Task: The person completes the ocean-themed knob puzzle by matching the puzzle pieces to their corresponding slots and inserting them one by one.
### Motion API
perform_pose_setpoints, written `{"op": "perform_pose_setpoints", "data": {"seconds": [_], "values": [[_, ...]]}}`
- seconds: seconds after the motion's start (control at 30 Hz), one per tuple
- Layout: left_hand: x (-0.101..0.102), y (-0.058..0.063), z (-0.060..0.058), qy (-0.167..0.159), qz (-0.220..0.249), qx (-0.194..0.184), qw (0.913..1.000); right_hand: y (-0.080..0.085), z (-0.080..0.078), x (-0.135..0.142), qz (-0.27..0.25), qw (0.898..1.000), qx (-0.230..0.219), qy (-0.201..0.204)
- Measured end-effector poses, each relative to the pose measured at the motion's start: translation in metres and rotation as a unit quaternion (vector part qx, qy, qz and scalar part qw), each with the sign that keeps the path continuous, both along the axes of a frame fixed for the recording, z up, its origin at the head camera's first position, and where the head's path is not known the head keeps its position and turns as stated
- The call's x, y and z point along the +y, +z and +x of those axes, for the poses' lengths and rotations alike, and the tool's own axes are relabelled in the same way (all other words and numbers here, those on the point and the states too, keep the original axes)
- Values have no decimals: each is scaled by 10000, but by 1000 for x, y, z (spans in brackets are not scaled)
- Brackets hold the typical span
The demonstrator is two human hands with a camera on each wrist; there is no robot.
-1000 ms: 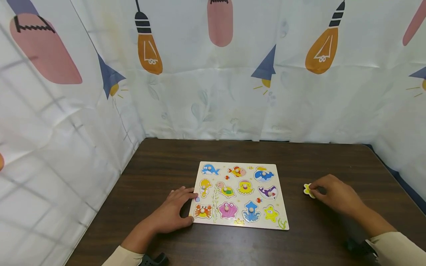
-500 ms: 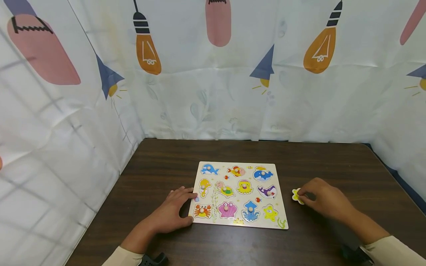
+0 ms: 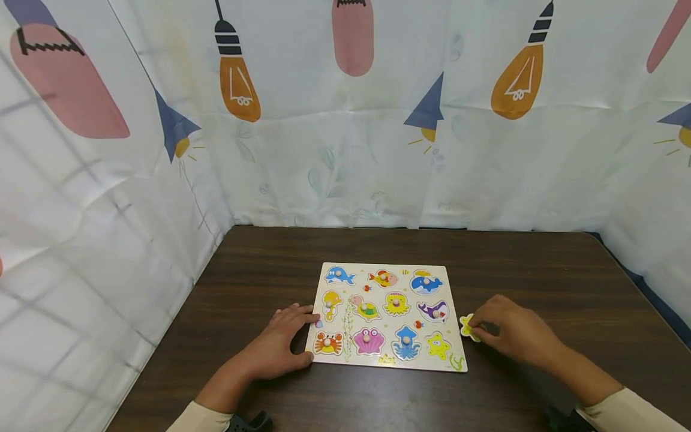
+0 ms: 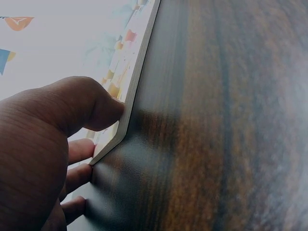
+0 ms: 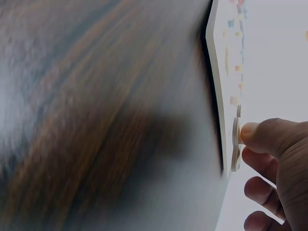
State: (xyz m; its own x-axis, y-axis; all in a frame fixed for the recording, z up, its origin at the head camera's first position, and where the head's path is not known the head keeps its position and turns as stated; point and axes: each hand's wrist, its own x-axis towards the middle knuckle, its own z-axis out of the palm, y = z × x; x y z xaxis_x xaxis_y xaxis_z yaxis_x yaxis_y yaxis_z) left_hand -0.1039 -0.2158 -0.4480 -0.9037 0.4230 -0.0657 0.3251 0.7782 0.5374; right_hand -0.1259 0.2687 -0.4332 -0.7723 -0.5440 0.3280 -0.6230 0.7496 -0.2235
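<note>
A pale wooden puzzle board [image 3: 388,365] with printed sea animals lies flat on the table. Several knobbed pieces sit in it, such as the crab [image 3: 328,343], the pink shell [image 3: 369,341] and the blue squid [image 3: 407,342]. At the board's left edge rests my left hand [image 3: 275,342], its thumb at the near corner and index finger on the edge further up. My right hand [image 3: 513,330] pinches a yellow star piece [image 3: 466,327] with a white border, just beyond the board's right edge. A yellow star picture [image 3: 438,345] without a knob shows at the board's lower right.
The dark wood-grain table [image 3: 286,246] extends around the board on all sides. A white curtain [image 3: 345,168] printed with lamps and bulbs hangs behind it and along the left. Dark wrist bands [image 3: 251,422] sit at both sleeves.
My right hand has moved left with the star piece, from out on the right to the board's right edge. The left hand and the board have stayed in place.
</note>
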Motion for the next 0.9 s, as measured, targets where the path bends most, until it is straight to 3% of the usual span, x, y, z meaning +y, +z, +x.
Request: {"op": "perform_pose_setpoints", "data": {"seconds": [0.9], "values": [[0,0,0,26,-9,-8,10000,-7,7,-39,-352,9964,-116,768]]}}
